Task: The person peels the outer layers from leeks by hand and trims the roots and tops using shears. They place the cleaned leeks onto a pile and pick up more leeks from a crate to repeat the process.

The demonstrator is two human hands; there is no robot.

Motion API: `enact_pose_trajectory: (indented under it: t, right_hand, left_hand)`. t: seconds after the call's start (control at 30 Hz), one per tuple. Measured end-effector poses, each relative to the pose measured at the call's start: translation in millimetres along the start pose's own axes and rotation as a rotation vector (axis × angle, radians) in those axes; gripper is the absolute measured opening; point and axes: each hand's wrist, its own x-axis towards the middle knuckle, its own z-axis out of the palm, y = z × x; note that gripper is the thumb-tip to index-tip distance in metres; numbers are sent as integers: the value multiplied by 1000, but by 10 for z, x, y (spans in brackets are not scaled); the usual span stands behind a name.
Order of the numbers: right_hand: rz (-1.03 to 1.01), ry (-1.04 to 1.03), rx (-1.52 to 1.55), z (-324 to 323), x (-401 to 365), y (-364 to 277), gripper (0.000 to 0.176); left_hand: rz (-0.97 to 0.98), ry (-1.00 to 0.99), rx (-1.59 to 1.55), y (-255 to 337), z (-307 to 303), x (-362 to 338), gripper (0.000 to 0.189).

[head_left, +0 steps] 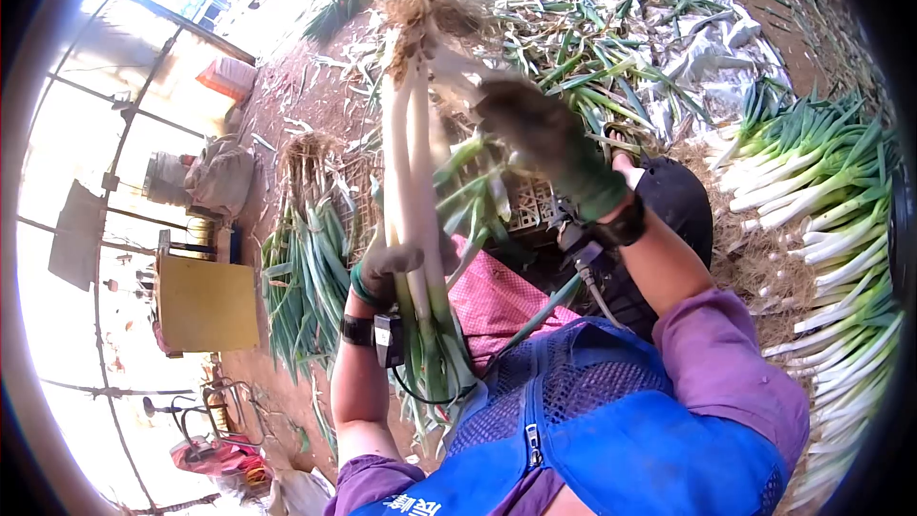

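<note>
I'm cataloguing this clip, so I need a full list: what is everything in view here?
green onion bundle: one, white stalks, green leaves, brown roots uppermost, centre
stacked green onions: one long pile, white and green, right edge
loose green onions: one heap, green, on the ground left of the bundle
trimmings: many, green and pale, strewn across the top
yellow box: one, yellow, left side
pink cloth: one, pink, on the lap
blue vest: one, blue mesh, bottom
left hand: gloved, gripping the bundle's lower stalks
right hand: gloved, soiled dark green, at the bundle's upper stalks
</note>
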Motion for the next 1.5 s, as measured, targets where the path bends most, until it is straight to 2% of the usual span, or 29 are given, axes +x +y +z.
enact_pose_trajectory:
  t: [0.07,0.13,0.17,0.2,0.27,0.3,0.33,0.4,0.43,0.47,0.57,0.63,0.7,0.73,0.83,0.9,0.93,1.1,1.17,1.3,1.4,1.5]
  right_hand:
    - [188,107,-131,-417,71,-170,61]
    - [-209,148,-636,-500,173,-123,88]
    - [-128,147,-607,-399,166,-57,102]
    - [-230,192,-691,-268,189,137,97]
    - [-21,-63,-469,-32,241,185,82]
    - [99,-173,-418,68,277,218,73]
    - [120,-175,-279,161,262,387,60]
    - [33,1,173,239,221,927,33]
    - [21,63,289,182,180,1126,21]
    - [47,65,286,68,199,1313,22]
    - [280,-35,-69,-603,291,1903,29]
    - [380,36,-78,-1235,502,2140,34]
    - [447,301,391,-1749,772,1631,28]
    - [474,358,308,-1951,892,1296,32]
    - [458,-156,711,-2785,783,1302,35]
    - [656,221,468,-2469,384,960,39]
    - [739,255,331,-2317,214,909,39]
    - [912,-41,7,-1330,-440,1143,37]
    - [919,-98,-30,-956,-571,1227,37]
    - [854,-100,-89,-508,-573,1328,36]
    - [751,-50,-158,-398,-375,1392,35]
    - [633,73,-226,-579,-63,1411,34]
  left_hand:
    - [-11,-19,-20,-3,-1,-38,74]
    - [-30,-36,-40,-15,13,-84,74]
    - [-51,-73,-42,-37,14,-64,74]
    - [-73,-109,-44,-58,15,-44,73]
    - [-128,-185,55,-26,120,1,73]
    - [-151,-136,63,-98,155,-32,76]
    - [-151,-125,96,-41,346,-76,76]
    - [-169,-142,128,-151,364,-66,75]
    - [-159,-267,117,-217,273,-28,72]
    - [-172,-218,140,-200,301,-52,71]
    - [-213,-83,182,-144,403,-186,64]
    - [-232,-13,256,-100,359,-272,56]
    - [-245,29,382,-210,277,-363,53]
    - [-267,1,362,-355,141,-408,51]
    - [-274,71,454,-484,4,-462,43]
    - [-203,168,380,-589,-65,-423,39]
    - [-159,162,392,-651,-163,-369,42]
    - [-34,297,459,-763,-95,-117,47]
    - [3,386,603,-854,-88,-83,49]
    - [49,444,628,-892,-13,-97,52]
    - [84,428,719,-880,-18,-103,53]
    - [88,448,782,-897,-14,-95,60]
